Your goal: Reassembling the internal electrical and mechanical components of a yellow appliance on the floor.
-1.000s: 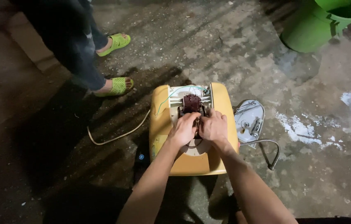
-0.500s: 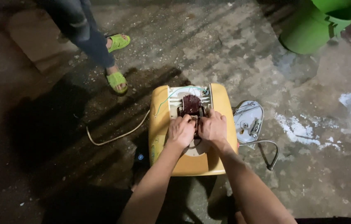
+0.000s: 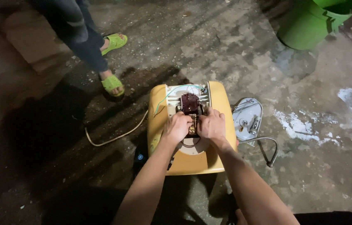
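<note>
Both hands grip a small brass-coloured part [image 3: 192,128] between them: the left hand [image 3: 176,127] and right hand [image 3: 211,125] close around it. Just beyond their fingers sits the dark reddish motor [image 3: 190,103], set in the opened yellow housing [image 3: 221,104] beneath them on the floor.

Head-worn view, steeply down, close

Both bare forearms reach forward from the bottom edge and converge. The left hand [image 3: 176,128] is curled knuckles-up, fingers tucked under. The right hand [image 3: 211,125] sits just beside it, fingers bent down, seemingly pinching; their thumbs nearly touch, though the fingertips are hidden.
</note>
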